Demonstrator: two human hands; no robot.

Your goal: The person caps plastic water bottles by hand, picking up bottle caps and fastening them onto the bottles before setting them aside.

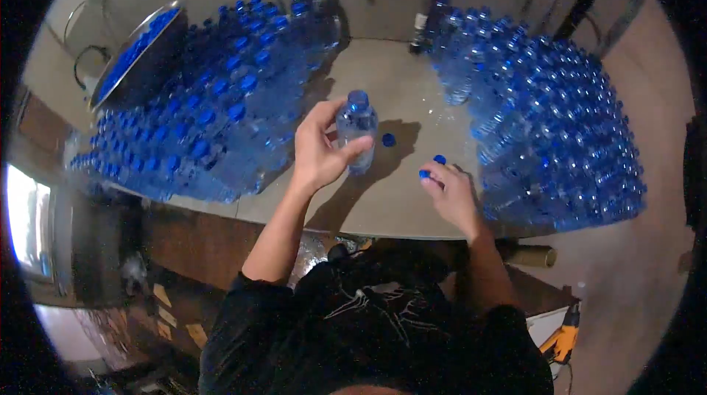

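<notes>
My left hand is wrapped round a clear plastic bottle, which stands nearly upright with blue at its neck. To the right, my right hand pinches a small blue cap between its fingertips. Another blue cap shows right beside those fingers; whether they touch it I cannot tell. Between the two hands a loose blue cap lies on the tabletop.
Bottles with blue caps crowd the table's left side. Many more bottles are packed on the right. A tilted metal bowl of blue caps stands at the back left. A dark bottle stands by the back wall.
</notes>
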